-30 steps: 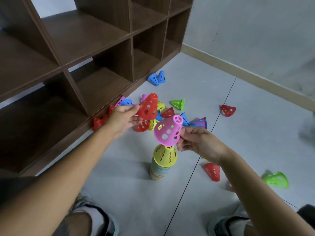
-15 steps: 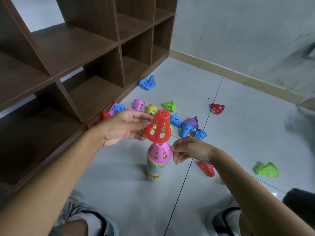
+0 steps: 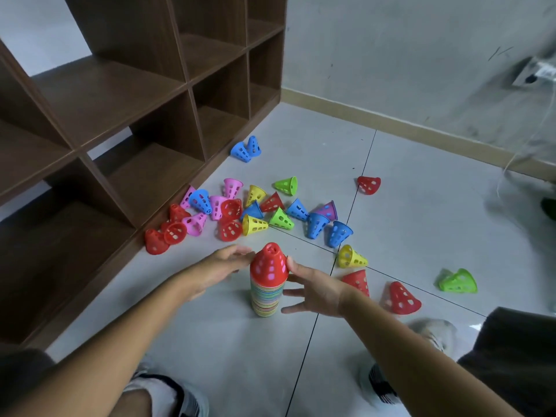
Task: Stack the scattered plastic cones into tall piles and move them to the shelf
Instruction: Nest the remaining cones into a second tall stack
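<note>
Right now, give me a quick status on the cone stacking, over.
Left hand and right hand open, flanking the pile. Red cone seated on top. Many loose cones on floor; shelf holds no cones. Nothing blocking.

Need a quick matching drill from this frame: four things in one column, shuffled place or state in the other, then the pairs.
Column one:
1. top cone of the stack
2. pair of blue cones
3. lone green cone
4. left hand

Column two:
A. lies on the floor far right, apart from the heap
B. red, sits over the striped pile
C. fingers straight, beside the stack
D. lies by the foot of the shelf, farthest from the person

Pairs: 1-B, 2-D, 3-A, 4-C
</note>
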### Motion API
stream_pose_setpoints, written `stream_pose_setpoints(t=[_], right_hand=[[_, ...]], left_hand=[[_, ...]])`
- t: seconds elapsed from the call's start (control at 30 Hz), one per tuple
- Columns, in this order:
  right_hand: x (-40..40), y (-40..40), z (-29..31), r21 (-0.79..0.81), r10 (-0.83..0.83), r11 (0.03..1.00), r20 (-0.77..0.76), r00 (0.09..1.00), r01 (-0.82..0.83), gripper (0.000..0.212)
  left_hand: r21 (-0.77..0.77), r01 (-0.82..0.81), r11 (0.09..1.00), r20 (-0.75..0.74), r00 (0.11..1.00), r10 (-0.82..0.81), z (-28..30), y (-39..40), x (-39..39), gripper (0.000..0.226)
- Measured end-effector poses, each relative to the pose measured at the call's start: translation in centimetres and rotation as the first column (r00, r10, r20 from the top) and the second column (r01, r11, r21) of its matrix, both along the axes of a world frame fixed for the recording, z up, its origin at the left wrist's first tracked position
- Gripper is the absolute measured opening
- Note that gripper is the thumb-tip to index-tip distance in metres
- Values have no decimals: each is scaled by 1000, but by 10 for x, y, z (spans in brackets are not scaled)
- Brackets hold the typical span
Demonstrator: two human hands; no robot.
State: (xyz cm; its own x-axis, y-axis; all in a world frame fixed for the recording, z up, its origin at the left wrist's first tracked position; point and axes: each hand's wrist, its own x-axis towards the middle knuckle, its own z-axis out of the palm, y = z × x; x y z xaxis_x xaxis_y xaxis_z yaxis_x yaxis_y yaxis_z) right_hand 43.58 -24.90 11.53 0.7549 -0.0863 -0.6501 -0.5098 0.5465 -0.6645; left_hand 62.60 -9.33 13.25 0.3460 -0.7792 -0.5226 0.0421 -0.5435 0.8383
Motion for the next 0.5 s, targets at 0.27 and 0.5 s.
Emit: stream_pose_setpoints(t=[0.27, 0.5], right_hand=[[-7, 24, -15, 129, -233, 966, 51, 971, 225, 97], [-44, 18, -15, 108, -274, 958, 53, 960, 267, 92]], left_hand=[[19, -233, 972, -359, 906, 224, -40, -3, -48, 84], [-20, -182, 983, -361, 918, 163, -33, -13, -81, 79]])
